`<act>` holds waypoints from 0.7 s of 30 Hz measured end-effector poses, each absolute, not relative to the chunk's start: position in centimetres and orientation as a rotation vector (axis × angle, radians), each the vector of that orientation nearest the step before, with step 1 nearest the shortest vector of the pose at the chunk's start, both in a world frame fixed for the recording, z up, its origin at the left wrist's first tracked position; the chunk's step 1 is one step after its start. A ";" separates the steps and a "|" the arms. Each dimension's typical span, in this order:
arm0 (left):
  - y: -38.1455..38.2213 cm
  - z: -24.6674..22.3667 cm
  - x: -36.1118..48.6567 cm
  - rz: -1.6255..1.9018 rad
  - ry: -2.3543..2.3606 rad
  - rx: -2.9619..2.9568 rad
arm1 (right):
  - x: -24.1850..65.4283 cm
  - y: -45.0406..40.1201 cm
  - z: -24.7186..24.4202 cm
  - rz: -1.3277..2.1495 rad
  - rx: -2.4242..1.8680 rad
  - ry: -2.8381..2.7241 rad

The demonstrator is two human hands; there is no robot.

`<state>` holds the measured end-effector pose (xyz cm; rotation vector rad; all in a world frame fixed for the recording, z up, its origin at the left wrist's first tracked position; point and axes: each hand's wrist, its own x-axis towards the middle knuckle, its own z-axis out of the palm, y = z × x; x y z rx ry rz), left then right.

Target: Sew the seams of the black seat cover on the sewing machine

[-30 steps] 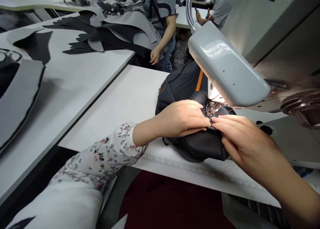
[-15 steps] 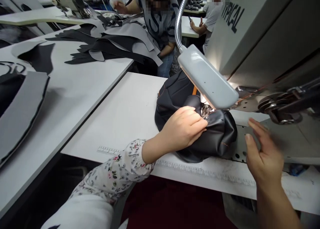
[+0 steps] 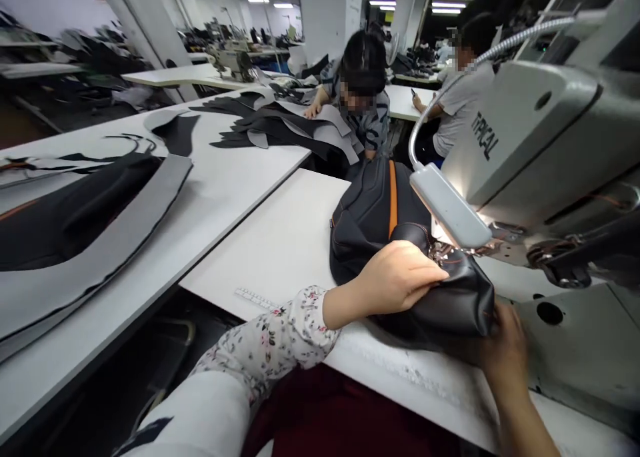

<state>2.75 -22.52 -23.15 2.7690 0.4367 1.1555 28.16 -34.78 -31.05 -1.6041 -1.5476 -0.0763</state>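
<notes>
- The white desk carries everything, and beside it on the left stands a second desk strewn with grey and black cut panels.
- A grey sewing machine rises at the right, its lamp shining down on the work.
- The black bag, with its orange stripe, lies bunched on the desk right under the machine's head.
- The left hand is curled down onto the bag's top fold, fingers pressing it just beside the needle.
- The right hand sits at the bag's lower right edge, blurred; I cannot tell its grip.
</notes>
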 end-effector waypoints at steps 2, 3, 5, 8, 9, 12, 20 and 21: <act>-21.5 -22.2 2.7 1.040 0.313 2.871 | 25.4 -38.1 -31.7 0.203 -1.610 -1.552; -21.1 -21.7 2.8 0.975 0.294 2.920 | 23.5 -39.1 -32.3 0.664 -1.515 -1.449; -20.8 -20.9 3.2 0.876 0.329 2.986 | 19.5 -39.2 -33.8 1.271 -1.398 -0.984; -21.1 -20.5 3.7 0.843 0.483 2.948 | 14.8 -35.5 -35.5 1.299 -1.150 -0.456; -21.3 -20.5 3.8 0.849 0.537 2.915 | 14.0 -34.0 -35.9 1.258 -1.108 -0.415; -22.0 -20.8 3.8 0.885 0.683 2.822 | 13.7 -31.3 -37.0 1.218 -1.060 -0.388; -22.1 -20.6 3.8 0.902 0.815 2.668 | 16.0 -31.0 -38.1 1.223 -0.973 -0.371; -22.1 -20.6 3.9 0.897 0.815 2.656 | 16.1 -30.6 -37.9 1.225 -0.972 -0.400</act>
